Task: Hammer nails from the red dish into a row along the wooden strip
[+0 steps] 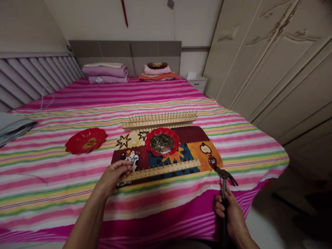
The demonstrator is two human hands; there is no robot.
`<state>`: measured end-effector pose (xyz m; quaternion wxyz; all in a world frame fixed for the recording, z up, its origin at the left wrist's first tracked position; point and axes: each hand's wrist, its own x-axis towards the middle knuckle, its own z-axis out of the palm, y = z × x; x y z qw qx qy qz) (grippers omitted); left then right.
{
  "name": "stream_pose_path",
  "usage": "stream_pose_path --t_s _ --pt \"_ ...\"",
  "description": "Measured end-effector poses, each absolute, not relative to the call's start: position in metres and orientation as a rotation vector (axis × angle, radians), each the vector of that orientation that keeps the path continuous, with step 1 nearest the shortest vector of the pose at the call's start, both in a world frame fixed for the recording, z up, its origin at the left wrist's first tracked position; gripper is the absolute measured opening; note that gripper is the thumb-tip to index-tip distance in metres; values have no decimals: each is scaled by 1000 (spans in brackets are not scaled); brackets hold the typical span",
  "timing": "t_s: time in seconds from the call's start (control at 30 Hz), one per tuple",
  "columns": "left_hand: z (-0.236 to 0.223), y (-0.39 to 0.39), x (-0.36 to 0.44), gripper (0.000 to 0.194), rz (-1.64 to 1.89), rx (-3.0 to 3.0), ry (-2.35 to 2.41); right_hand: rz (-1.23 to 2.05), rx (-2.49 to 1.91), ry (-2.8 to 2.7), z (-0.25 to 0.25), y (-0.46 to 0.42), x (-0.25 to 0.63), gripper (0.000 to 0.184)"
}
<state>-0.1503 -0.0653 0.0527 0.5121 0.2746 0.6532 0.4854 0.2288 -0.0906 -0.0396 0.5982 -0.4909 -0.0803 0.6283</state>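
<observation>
My right hand (pixel 229 211) is wrapped round the dark handle of a claw hammer (pixel 224 183), its head raised off the bed at the right corner of the patterned mat. Over the left end of a pierced wooden strip (pixel 160 170), my left hand (pixel 114 176) has thumb and fingers pinched together; what they hold, if anything, is too small to make out. A row of nails stands upright along the strip's far edge, and holes show along its near side. Behind the strip, a red scalloped bowl (pixel 148 145) holds many loose nails (pixel 162 143).
Past the patterned mat (pixel 181 133) lie more wooden strips (pixel 158 121) bristling with upright nails. To the left is a red dish (pixel 86 141). Everything rests on a striped bed (pixel 64 186). Folded bedding (pixel 106 73) is at the headboard, and wardrobes (pixel 275 65) line the right.
</observation>
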Motion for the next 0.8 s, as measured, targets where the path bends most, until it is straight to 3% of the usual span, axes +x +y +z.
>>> stream_pose_path --t_s 0.8 --pt "15 -72 -137 45 1195 790 1826 1481 -1097 -175 -43 -89 229 36"
